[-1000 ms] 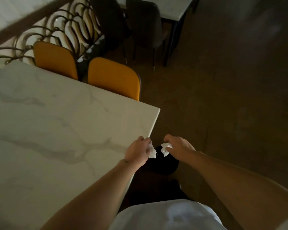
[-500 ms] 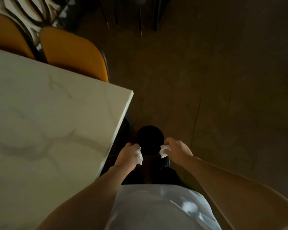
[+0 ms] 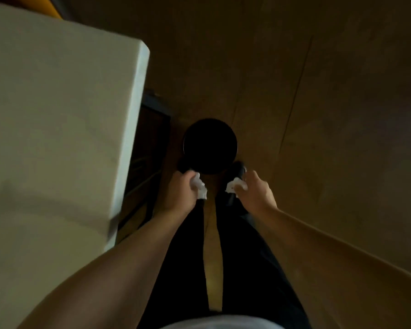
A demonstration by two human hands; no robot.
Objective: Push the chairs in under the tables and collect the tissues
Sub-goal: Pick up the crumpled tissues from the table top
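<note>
Now I hold a crumpled tissue in each hand above a round black bin.

My left hand (image 3: 182, 189) has its fingers curled round a white tissue wad (image 3: 199, 186), which sticks out on the side facing my other hand. My right hand (image 3: 255, 192) pinches a second white tissue wad (image 3: 234, 186) between curled fingers and thumb. The two wads are near each other but apart, both just on my side of the black bin (image 3: 210, 146), which stands on the brown floor (image 3: 342, 115) by my feet. The pale table (image 3: 57, 115) fills the left of the view, its corner just beside the bin and my left forearm crossing its near edge. A sliver of an orange chair (image 3: 37, 3) shows past the table's far edge. The view is dim and a little blurred.
</note>
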